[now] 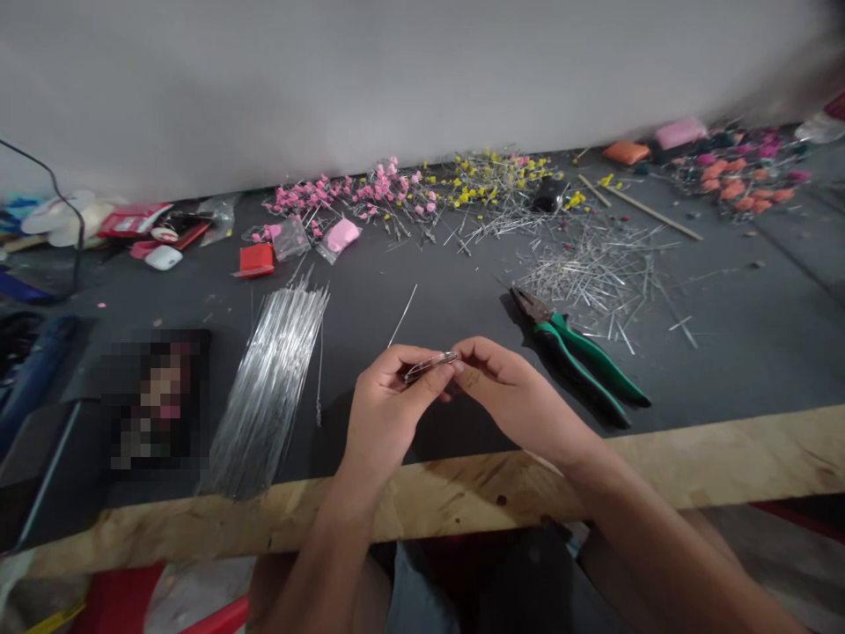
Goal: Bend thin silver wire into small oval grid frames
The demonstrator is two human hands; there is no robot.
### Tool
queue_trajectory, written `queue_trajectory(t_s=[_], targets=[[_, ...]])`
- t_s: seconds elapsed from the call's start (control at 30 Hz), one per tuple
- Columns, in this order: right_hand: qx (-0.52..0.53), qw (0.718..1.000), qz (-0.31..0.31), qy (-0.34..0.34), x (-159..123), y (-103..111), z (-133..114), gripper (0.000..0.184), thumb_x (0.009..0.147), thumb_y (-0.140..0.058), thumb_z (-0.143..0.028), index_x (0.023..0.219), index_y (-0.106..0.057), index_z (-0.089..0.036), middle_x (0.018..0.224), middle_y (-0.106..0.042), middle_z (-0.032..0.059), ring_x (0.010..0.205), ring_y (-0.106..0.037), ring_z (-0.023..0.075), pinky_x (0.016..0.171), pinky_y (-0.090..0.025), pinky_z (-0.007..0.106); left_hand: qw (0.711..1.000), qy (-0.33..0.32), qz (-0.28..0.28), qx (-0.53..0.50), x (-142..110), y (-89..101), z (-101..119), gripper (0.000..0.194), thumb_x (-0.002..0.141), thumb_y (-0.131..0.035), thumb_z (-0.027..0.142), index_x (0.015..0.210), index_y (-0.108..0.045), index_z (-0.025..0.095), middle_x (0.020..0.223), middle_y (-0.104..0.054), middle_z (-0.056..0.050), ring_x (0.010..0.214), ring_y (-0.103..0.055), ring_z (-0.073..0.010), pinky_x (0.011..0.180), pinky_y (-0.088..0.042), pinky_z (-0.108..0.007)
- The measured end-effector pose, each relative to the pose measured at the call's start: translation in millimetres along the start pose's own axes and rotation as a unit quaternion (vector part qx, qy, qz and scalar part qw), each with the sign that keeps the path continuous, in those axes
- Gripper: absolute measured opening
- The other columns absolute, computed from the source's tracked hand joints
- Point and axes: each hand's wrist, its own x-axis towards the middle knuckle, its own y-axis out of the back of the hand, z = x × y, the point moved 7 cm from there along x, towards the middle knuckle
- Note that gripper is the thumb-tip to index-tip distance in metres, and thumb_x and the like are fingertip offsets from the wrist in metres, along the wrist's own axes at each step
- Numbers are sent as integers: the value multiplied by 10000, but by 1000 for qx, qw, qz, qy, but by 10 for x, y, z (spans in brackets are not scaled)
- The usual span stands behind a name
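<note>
Near the table's front edge, my left hand (389, 401) and my right hand (505, 383) meet, fingertips pinched on a small bent piece of silvery wire (429, 363). The wire forms a narrow loop over my left fingers, and part of it is hidden by my thumbs. Left of my hands lies a thick bundle of straight silvery wires (274, 379). One wire with a twisted end (319, 387) rests beside that bundle. To the right are green-and-black pliers (581, 357), their jaws pointing away from me.
Short cut wires (594, 269) are scattered behind the pliers. Farther back lie wire stems with pink tips (389, 189), yellow tips (492, 180) and orange tips (736, 185). A red packet (255, 261) sits at centre left. The table has a wooden front edge (455, 502).
</note>
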Motion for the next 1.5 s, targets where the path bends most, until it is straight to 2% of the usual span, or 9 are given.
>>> queue_trajectory(t_s=[0.5, 0.93, 1.13, 1.3, 1.43, 1.5], targets=[[43, 998, -29, 39, 3, -24, -47, 103, 944, -488, -232, 882, -565, -200, 770, -570, -24, 766, -535, 116, 752, -412, 266, 998, 3, -29, -58, 7, -10, -16, 104, 763, -728, 135, 814, -710, 224, 793, -722, 38, 645, -651, -72, 608, -550, -179], [28, 999, -5, 14, 1, -10, -34, 107, 932, -501, -238, 866, -573, -194, 780, -601, -18, 763, -567, 113, 737, -438, 259, 998, 24, 7, -50, 26, 26, -53, 89, 768, -733, 194, 836, -682, 221, 772, -694, 43, 621, -636, -69, 590, -535, -179], [-10, 1000, 20, -4, 5, 48, -13, 87, 914, -534, -262, 903, -594, -202, 818, -613, -19, 788, -560, 112, 740, -429, 253, 1000, -22, 1, 17, 42, 62, 3, 72, 775, -726, 182, 814, -701, 237, 746, -677, 39, 688, -644, -76, 684, -536, -188], [70, 996, -15, -53, -4, 41, 36, 173, 903, -540, -338, 935, -619, -188, 834, -614, 7, 795, -566, 133, 732, -442, 283, 990, -86, 1, 113, 25, 75, 124, 95, 730, -742, 141, 733, -716, 232, 936, -649, 3, 813, -645, -112, 700, -538, -211], [107, 992, -22, -62, -16, 49, 20, 156, 836, -624, -311, 924, -635, -182, 861, -619, 15, 741, -549, 123, 701, -438, 284, 978, -95, -15, 185, -4, 21, 178, 107, 729, -716, 117, 695, -707, 219, 1013, -637, -23, 920, -641, -156, 763, -545, -252], [100, 993, -9, -63, -17, 71, 28, 130, 810, -650, -282, 895, -636, -185, 841, -611, 3, 722, -530, 115, 696, -428, 277, 976, -90, -19, 196, -16, 1, 170, 87, 745, -703, 134, 745, -708, 221, 1081, -647, -36, 994, -636, -181, 831, -538, -285]])
